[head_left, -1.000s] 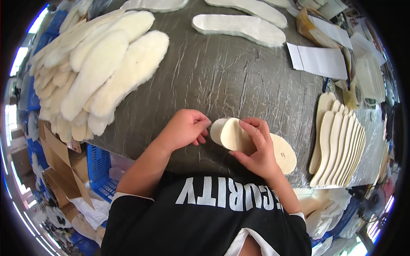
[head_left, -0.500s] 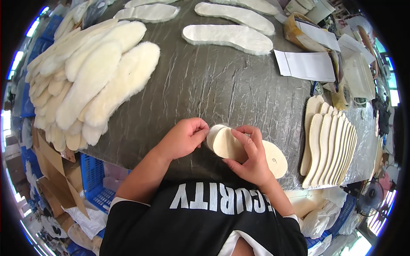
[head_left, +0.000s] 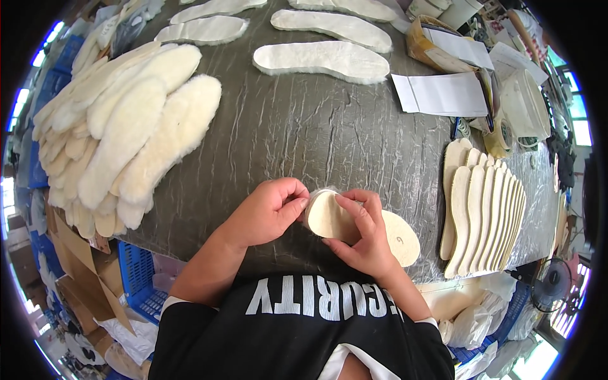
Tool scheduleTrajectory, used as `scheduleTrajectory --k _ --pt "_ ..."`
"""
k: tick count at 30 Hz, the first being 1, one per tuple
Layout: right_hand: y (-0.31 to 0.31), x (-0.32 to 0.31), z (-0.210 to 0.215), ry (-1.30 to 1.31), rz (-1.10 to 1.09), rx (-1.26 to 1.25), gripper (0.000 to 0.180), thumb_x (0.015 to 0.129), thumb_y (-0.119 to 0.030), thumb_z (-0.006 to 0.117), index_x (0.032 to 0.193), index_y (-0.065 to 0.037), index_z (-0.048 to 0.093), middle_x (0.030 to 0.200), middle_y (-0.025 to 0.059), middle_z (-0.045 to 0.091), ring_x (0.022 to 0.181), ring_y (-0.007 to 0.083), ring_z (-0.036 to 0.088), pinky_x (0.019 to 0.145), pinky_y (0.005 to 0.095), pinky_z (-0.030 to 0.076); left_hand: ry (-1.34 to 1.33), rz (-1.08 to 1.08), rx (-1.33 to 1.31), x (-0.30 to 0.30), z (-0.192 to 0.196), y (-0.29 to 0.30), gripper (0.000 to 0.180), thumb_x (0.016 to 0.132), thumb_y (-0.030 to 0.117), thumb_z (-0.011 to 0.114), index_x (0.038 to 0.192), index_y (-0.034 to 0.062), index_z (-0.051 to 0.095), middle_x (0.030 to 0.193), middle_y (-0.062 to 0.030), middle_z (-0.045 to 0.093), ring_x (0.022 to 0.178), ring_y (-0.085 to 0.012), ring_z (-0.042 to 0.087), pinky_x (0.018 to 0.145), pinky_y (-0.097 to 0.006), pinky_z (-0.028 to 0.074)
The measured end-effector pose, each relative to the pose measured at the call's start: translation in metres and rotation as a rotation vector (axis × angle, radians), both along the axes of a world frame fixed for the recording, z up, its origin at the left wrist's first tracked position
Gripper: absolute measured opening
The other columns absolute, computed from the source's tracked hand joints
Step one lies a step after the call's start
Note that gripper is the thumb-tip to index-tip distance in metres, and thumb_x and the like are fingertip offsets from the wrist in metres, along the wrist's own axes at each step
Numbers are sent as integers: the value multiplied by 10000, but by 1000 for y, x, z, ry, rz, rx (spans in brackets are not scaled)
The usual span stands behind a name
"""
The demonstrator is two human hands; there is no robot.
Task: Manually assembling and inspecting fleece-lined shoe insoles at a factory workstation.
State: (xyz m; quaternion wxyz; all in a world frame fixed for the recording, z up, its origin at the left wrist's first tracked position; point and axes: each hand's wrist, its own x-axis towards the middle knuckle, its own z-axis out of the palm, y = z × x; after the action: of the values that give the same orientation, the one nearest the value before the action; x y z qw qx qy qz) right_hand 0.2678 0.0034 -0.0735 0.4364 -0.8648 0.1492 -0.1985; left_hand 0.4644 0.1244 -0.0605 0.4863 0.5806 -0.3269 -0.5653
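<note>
Near the table's front edge, a cream insole (head_left: 401,238) lies with its left end bent up and back over itself. My right hand (head_left: 367,233) grips that bent end, thumb on the near edge and fingers over the top. A thin whitish fuzzy layer shows along the outer rim of the fold. My left hand (head_left: 273,211) is closed in a pinch, thumb and forefinger at this left rim; what exactly lies between the fingertips is hidden. The far right end of the insole rests on the table and bears a small pen mark.
Fleecy insoles (head_left: 126,139) are heaped at the left. More white insoles (head_left: 322,60) lie at the back. To the right, a fanned row of cream insoles (head_left: 484,215) stands near papers (head_left: 440,93) and a tape roll (head_left: 500,138). A blue crate (head_left: 140,278) sits below the table's left edge.
The view has shifted slightly, moving the table things a little left. The bent insole end has tilted up somewhat, with both hands staying on it.
</note>
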Motion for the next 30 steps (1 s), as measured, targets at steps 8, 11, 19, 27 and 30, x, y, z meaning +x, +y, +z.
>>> scheduleTrajectory --k 8,11,19,27,30 --pt "0 0 -5 -16 -12 16 746 597 -74 836 1280 -60 537 1189 166 504 1092 349 492 925 444 423 -81 -21 8 1 0 0 85 958 33 499 967 -19 566 857 -29 608 789 -85 570 721 -251 497" --pt "1 1 -6 -7 -18 6 742 598 -67 833 1279 -64 538 1193 168 503 1099 352 491 922 445 425 -97 -18 30 0 4 1 81 954 27 504 946 -22 568 861 -31 612 793 -81 571 702 -251 496" --pt "4 1 -2 20 -123 -1 735 628 -99 839 1294 -76 529 1247 174 488 1124 368 491 950 469 410 -670 68 -69 -13 15 -4 33 848 -23 583 849 -1 560 779 -54 556 681 -122 537 615 -263 454" --pt "-42 5 7 356 -73 -13 422 837 -259 691 1196 -57 598 1068 124 649 995 325 607 894 430 427 -687 143 -48 -17 19 2 113 767 -67 604 829 -6 531 789 -101 548 666 -212 569 608 -307 478" --pt "-45 8 6 344 30 185 302 822 -229 704 1062 -51 661 967 124 668 953 315 622 871 427 436 -648 149 -38 -15 15 8 85 818 -51 607 859 -8 547 812 -83 559 682 -164 568 626 -278 485"
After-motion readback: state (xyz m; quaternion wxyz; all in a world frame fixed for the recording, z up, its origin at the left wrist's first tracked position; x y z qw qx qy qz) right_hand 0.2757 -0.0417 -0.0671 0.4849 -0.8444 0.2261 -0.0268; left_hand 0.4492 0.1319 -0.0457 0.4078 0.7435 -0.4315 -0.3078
